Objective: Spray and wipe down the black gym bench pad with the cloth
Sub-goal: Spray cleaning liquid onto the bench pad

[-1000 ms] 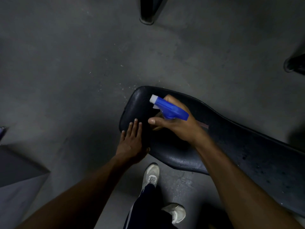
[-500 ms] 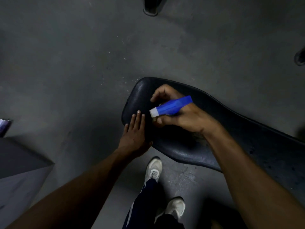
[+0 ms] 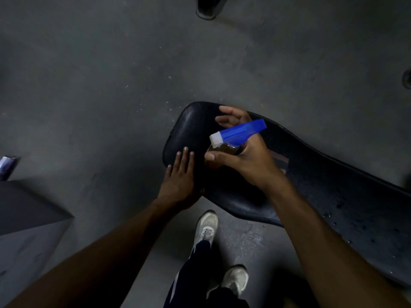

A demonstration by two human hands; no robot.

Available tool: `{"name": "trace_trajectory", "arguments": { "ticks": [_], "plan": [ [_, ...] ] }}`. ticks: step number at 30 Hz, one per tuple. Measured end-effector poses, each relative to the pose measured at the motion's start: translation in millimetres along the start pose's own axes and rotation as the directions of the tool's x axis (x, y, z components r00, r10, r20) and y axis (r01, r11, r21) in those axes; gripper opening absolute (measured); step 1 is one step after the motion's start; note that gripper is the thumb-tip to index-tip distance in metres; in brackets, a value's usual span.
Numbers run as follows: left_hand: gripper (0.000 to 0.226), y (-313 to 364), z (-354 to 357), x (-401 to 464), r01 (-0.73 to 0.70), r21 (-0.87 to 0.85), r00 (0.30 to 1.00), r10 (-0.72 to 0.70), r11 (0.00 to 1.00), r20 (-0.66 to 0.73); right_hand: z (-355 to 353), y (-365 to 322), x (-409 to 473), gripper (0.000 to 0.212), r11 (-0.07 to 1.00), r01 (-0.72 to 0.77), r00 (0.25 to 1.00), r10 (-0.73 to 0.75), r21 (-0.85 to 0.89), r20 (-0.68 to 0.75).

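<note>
The black gym bench pad (image 3: 329,192) runs from the centre to the lower right, with droplets on its right part. My right hand (image 3: 246,158) holds the spray bottle (image 3: 238,133) above the pad's left end; its blue head with the white nozzle points left, and my fingers are lifted off the trigger. Flat on the pad's left edge lies my left hand (image 3: 181,185), fingers spread and nothing in it. I see no cloth anywhere.
A grey concrete floor (image 3: 111,85) surrounds the bench. A grey box corner (image 3: 29,218) sits at the lower left. Dark equipment feet stand at the top (image 3: 205,12) and right edge (image 3: 407,78). My shoes (image 3: 206,227) are below the pad.
My right hand tilted the bottle so the nozzle now points left and downward, and its fingers opened off the trigger. My left hand stayed flat on the pad's end.
</note>
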State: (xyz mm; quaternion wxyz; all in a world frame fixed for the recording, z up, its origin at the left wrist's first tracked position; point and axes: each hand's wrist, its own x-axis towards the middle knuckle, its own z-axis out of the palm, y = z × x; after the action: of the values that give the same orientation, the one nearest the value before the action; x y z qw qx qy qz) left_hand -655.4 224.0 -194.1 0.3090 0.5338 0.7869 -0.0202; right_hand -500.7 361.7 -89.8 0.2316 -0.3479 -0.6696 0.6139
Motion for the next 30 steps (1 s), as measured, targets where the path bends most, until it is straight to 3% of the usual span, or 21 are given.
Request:
{"name": "trace_trajectory", "arguments": {
  "ticks": [13,18,20,23,27,30],
  "plan": [
    [0.110,1.5,0.7,-2.5,0.002,0.014,1.000,-0.001,1.000,-0.029,-16.3,24.7,-28.8,0.109,0.995,-0.096,0.995,0.096,-0.008,-0.011],
    [0.108,6.3,5.3,-10.6,0.016,-0.001,0.999,-0.016,1.000,-0.030,-33.3,60.5,-56.2,0.111,0.967,-0.253,0.964,0.250,-0.026,-0.093],
    [0.108,9.5,10.7,-18.3,0.021,-0.016,0.999,-0.021,1.000,-0.040,-39.9,76.2,-66.0,0.105,0.947,-0.294,0.943,0.266,-0.132,-0.198],
    [0.109,15.8,19.0,-31.7,0.029,-0.035,0.999,-0.030,0.999,-0.034,-47.9,95.7,-76.5,0.093,0.818,-0.340,0.918,0.182,-0.464,-0.353],
    [0.110,27.7,29.8,-52.5,0.029,-0.030,1.000,-0.029,0.999,-0.004,-49.9,119.0,-87.0,0.091,0.534,-0.341,0.931,0.305,-0.774,-0.200],
    [0.108,40.2,39.0,-68.2,0.012,-0.012,1.000,-0.012,1.000,0.008,-49.1,125.8,-94.5,0.072,0.472,-0.322,0.925,0.343,-0.820,-0.166]
  ]
}}
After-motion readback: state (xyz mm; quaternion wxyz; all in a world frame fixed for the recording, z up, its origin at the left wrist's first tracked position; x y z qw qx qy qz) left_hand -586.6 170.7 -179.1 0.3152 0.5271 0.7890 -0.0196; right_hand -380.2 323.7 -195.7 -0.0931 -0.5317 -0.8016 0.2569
